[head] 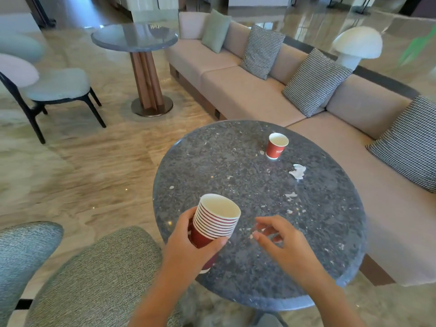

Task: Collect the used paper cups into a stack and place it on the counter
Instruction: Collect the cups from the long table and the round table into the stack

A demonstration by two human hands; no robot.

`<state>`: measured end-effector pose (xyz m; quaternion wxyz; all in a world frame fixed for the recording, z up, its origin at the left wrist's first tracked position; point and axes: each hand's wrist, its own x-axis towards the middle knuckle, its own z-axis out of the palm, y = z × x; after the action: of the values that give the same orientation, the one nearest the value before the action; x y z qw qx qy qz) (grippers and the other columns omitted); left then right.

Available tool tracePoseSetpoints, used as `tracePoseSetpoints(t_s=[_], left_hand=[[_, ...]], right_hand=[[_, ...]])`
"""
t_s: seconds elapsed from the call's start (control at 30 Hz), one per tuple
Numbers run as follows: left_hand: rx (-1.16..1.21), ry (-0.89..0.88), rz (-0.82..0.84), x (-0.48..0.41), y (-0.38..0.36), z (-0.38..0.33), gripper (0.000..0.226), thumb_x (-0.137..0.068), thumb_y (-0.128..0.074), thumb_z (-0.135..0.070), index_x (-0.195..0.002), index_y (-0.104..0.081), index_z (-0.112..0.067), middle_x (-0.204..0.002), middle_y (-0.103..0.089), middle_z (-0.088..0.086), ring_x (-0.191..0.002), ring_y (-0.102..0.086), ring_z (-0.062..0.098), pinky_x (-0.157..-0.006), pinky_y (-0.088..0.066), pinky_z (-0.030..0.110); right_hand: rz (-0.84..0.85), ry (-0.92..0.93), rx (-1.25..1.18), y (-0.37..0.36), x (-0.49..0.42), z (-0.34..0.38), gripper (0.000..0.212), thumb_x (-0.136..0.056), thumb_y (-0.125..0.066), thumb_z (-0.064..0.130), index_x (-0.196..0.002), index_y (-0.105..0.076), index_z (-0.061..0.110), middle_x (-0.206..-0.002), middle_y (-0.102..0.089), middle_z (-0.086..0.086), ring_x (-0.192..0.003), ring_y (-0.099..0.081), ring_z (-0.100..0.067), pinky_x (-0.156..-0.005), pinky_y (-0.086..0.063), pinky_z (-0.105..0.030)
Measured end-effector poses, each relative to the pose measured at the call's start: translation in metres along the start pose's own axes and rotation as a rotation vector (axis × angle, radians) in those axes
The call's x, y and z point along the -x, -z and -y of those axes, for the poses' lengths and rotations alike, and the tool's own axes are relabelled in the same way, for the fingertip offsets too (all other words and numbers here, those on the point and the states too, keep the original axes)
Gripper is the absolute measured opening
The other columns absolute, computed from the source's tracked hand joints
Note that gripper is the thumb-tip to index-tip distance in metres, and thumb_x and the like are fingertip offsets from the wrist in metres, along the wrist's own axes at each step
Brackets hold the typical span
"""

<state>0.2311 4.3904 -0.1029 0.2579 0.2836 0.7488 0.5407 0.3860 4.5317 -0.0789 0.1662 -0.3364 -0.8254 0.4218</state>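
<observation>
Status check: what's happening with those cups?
Left hand grips the cup stack. Right hand open, empty. One loose cup stands across the table, paper scraps near it.

One wide-angle view, from the person's head, faces forward and down onto the round stone table [236,166], close above its near edge; the left hand [186,240] and right hand [285,241] sit low in frame, near the lens. Past the far edge it reaches the sofa [247,95] and the floor [82,173]

The round speckled grey table [212,161] carried one upright red cup [276,147] near its far edge, a pale scrap [297,171], perhaps paper, nearby.
</observation>
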Motion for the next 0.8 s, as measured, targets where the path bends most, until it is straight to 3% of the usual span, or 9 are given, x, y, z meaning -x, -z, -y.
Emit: tracePoseSetpoints(t_s=[0.17,0.4,0.6,0.73,0.8], left_hand=[[0.041,0.039,-0.100,-0.025,-0.056,-0.009,0.063,-0.059,-0.085,-0.036,-0.108,-0.047,-0.044,-0.107,-0.059,-0.019,-0.099,-0.058,0.001,-0.077,-0.045,0.019],[0.031,0.067,-0.138,-0.075,-0.134,-0.034,0.068,-0.062,-0.084,-0.029,-0.117,-0.045,-0.035,-0.108,-0.056,-0.021,-0.098,-0.057,-0.004,-0.071,-0.047,0.011],[0.022,0.102,-0.221,-0.114,-0.180,-0.044,0.074,-0.062,-0.083,-0.031,-0.120,-0.039,-0.038,-0.108,-0.052,-0.027,-0.099,-0.054,-0.005,-0.067,-0.044,0.005],[0.014,0.139,-0.254,-0.133,-0.197,-0.042,0.072,-0.062,-0.083,-0.030,-0.119,-0.041,-0.039,-0.111,-0.053,-0.025,-0.102,-0.055,-0.002,-0.075,-0.042,0.010],[0.018,0.156,-0.268,-0.142,-0.201,-0.041,0.066,-0.061,-0.083,-0.030,-0.112,-0.043,-0.044,-0.108,-0.055,-0.026,-0.100,-0.055,-0.006,-0.072,-0.044,0.008]], right_hand=[[0.038,0.016,0.064,0.043,-0.042,-0.039,0.021,-0.085,-0.062,0.018,-0.105,-0.060,0.022,-0.093,-0.061,0.010,-0.084,-0.054,0.006,-0.069,-0.038,-0.002],[0.033,-0.002,0.114,0.110,-0.110,-0.100,0.021,-0.085,-0.061,0.019,-0.106,-0.060,0.020,-0.094,-0.061,0.008,-0.085,-0.054,0.003,-0.070,-0.037,0.000],[0.069,0.008,0.153,0.140,-0.174,-0.150,0.022,-0.086,-0.060,0.020,-0.108,-0.060,0.019,-0.093,-0.060,0.009,-0.083,-0.052,0.005,-0.068,-0.037,-0.007],[0.099,0.002,0.161,0.144,-0.216,-0.173,0.023,-0.087,-0.058,0.019,-0.109,-0.059,0.016,-0.095,-0.059,0.008,-0.083,-0.054,-0.004,-0.074,-0.038,-0.018],[0.112,0.005,0.177,0.142,-0.236,-0.183,0.026,-0.087,-0.057,0.019,-0.113,-0.057,0.014,-0.098,-0.059,0.004,-0.086,-0.054,-0.007,-0.078,-0.037,-0.021]])
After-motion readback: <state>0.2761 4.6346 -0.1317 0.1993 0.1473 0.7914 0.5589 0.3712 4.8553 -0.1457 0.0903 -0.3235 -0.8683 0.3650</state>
